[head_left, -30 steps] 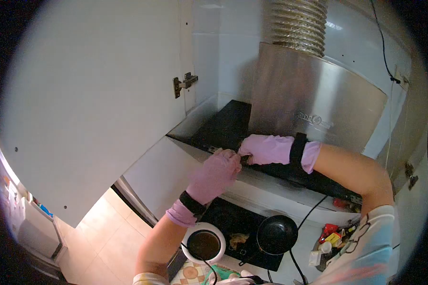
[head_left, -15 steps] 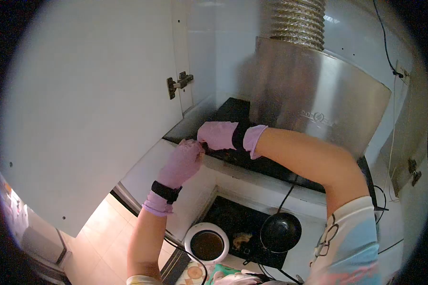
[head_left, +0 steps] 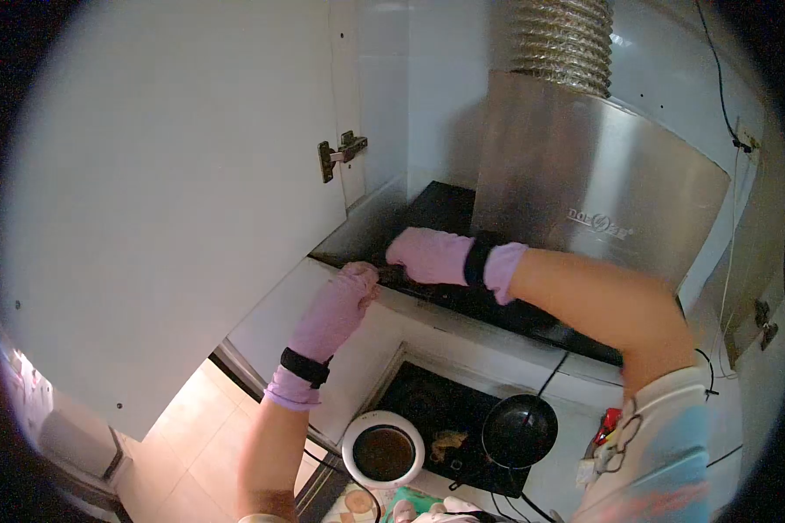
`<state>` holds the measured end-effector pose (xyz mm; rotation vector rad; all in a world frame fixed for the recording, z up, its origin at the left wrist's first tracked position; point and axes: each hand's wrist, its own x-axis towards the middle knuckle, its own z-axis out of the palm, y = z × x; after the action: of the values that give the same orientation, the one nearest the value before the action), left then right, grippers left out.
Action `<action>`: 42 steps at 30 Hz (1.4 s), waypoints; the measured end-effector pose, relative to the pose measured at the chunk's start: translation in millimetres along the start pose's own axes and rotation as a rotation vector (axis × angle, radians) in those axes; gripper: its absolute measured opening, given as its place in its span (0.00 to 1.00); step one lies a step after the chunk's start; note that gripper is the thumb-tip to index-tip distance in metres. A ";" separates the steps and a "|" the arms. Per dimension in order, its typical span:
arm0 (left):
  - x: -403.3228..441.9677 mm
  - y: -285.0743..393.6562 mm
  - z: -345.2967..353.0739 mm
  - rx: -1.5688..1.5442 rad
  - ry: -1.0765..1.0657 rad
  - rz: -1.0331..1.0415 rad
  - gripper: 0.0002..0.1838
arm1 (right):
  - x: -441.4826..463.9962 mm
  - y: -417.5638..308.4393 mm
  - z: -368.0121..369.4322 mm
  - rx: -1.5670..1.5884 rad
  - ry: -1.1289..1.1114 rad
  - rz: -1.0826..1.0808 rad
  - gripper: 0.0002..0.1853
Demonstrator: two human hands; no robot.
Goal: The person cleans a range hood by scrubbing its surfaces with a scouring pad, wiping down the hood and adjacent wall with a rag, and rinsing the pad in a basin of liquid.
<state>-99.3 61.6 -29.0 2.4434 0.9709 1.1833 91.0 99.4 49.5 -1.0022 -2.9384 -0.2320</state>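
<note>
**While the Work Was Under Way, Little Showed as Finished**

While the range hood (head_left: pixel 610 161) hung in place above the cooktop (head_left: pixel 436 388), the work centred on the left part of its black front edge (head_left: pixel 532 321). The left hand (head_left: pixel 336 305), gloved and curled, was at that edge from below. The right hand (head_left: pixel 436 255), gloved too, was bent down toward the same spot, close beside the left. Something dark showed between the two, but whether it was a separate piece or part of the hood could not be made out. Nor could one tell whether either hand was closed on it or only pressed against it.

As far as could be judged, getting both hands into position was done and the close handwork was in progress. No visible part of the hood hung loose. Farther right, the front edge had neither hand on it, and what was left there could not be told. Below, a black pan (head_left: pixel 519 427) and a white-rimmed pot (head_left: pixel 348 444) stood at the cooktop, well apart from both hands.
</note>
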 end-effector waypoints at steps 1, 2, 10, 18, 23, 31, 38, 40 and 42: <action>-0.5 2.4 -1.3 0.141 0.008 -0.016 0.11 | 2.9 -0.2 -4.5 0.065 -0.019 -0.008 0.14; -2.3 4.8 -2.5 0.285 0.008 -0.034 0.11 | 3.2 -1.1 -6.8 0.137 -0.036 -0.014 0.14; -5.4 20.4 -13.5 0.348 0.024 0.010 0.11 | -61.2 -7.0 -31.6 0.124 -0.272 0.128 0.16; 0.7 9.5 -12.1 0.385 -0.028 0.010 0.10 | 7.9 4.7 8.1 0.142 0.102 -0.054 0.14; 0.0 12.3 -11.0 0.471 -0.038 -0.038 0.07 | -4.7 -8.9 -14.2 0.157 -0.024 0.028 0.13; 1.5 23.9 -17.7 0.429 -0.040 -0.057 0.11 | -63.0 5.3 -4.2 0.172 -0.171 0.066 0.13; 1.4 14.0 -13.0 0.434 -0.012 0.038 0.10 | -37.3 -7.7 -17.2 0.107 -0.221 0.094 0.11; -1.7 11.4 -10.9 0.474 -0.001 0.049 0.10 | -43.1 -16.8 -17.9 0.082 -0.121 0.211 0.12; 0.0 16.2 -8.5 0.521 0.011 0.063 0.10 | -49.7 -14.0 -18.3 0.092 -0.115 0.204 0.12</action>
<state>-98.4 49.0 -15.7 2.8776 1.3559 1.0658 121.5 55.5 62.0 -1.3305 -2.8848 -0.0334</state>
